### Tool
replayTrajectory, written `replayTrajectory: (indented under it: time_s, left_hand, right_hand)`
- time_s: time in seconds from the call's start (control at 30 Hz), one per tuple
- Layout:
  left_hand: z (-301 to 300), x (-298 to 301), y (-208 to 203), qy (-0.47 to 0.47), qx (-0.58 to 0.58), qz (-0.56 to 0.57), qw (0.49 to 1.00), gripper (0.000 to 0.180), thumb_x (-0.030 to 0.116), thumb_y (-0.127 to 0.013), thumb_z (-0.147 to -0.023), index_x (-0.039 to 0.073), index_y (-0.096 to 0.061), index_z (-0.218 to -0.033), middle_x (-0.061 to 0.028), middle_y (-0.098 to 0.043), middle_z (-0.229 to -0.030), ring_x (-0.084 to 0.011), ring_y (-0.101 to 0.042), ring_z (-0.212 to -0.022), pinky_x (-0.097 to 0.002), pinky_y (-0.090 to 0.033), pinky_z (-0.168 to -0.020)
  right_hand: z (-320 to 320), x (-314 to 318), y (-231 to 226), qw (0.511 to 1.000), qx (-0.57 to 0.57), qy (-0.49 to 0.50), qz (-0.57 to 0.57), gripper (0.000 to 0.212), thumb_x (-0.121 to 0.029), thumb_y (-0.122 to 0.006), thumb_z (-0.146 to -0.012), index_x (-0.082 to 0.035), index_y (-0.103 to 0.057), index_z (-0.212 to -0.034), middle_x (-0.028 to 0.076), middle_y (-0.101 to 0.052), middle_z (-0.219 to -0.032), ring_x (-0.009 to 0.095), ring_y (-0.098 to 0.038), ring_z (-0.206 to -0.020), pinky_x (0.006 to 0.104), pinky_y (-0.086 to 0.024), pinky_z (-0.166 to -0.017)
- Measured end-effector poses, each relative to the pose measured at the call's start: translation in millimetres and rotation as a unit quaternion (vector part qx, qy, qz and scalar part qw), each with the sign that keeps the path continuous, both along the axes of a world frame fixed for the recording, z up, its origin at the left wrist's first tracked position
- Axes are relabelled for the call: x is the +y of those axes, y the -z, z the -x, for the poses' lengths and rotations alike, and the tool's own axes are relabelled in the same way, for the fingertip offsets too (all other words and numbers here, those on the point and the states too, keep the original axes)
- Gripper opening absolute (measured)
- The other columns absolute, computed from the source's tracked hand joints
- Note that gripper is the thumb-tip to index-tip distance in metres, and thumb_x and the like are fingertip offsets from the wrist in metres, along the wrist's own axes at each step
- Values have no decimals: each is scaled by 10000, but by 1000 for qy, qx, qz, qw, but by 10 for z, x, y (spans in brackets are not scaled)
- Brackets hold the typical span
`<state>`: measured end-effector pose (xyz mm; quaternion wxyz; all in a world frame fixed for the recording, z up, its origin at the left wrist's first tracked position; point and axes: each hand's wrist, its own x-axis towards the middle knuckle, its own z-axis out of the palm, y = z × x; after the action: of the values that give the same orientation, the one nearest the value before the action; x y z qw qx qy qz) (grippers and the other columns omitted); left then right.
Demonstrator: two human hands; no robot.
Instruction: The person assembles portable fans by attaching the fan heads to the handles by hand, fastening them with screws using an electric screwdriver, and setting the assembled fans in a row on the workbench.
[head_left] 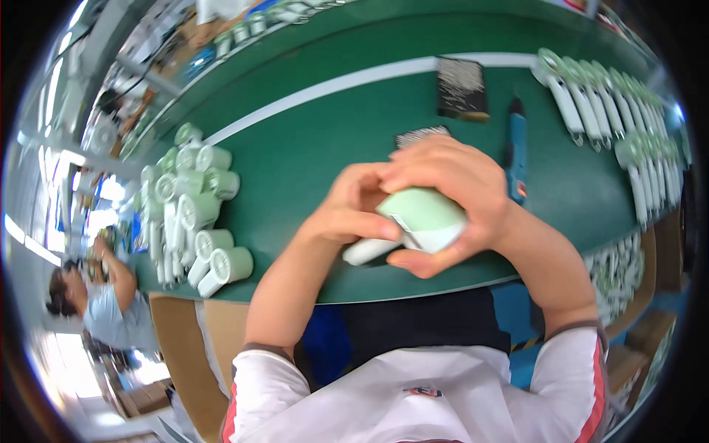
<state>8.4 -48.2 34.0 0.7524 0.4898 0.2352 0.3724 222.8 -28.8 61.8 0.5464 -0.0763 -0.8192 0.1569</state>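
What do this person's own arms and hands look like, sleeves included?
The left hand and right hand are ungloved; the forearms are bare, with no watch showing. The short white sleeves have dark cuffs and a red outer stripe.

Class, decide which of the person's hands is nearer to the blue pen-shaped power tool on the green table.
The right. The right hand is close by the left side of the blue tool; the left hand is farther left, beyond the right hand.

Strip lamps [31, 241] glare left; outer edges bend.
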Motion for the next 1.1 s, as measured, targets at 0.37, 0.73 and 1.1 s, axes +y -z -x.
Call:
replayTrajectory:
  time_s: [0.37,0.73,1.1]
  left_hand:
    - [-141,-32,191,12,-63,-47,997,486,8,-884,-709,-43,-668,-1141,-110,-711,-1072,-181,-685,-1003,-345,-554,-903]
    - [-178,16,167,4,-46,-76,996,436,68,-865,-748,-65,-659,-1108,-156,-704,-1004,-242,-727,-843,-373,-653,-620]
    - [-100,10,77,-74,52,-152,984,476,171,-892,-737,-40,-686,-1110,-133,-720,-984,-198,-718,-832,-336,-637,-622]
  right_hand:
    - [16,-50,22,998,-48,-33,2,529,-289,-840,-641,13,-669,-1040,155,-723,-977,341,-730,-913,472,-593,-847]
    - [4,19,62,997,-51,-54,13,562,-358,-822,-682,24,-644,-1054,161,-716,-984,345,-728,-945,486,-586,-879]
    - [19,52,64,997,-64,-42,-13,555,-295,-812,-756,44,-639,-1160,218,-709,-1130,372,-708,-1072,482,-572,-941]
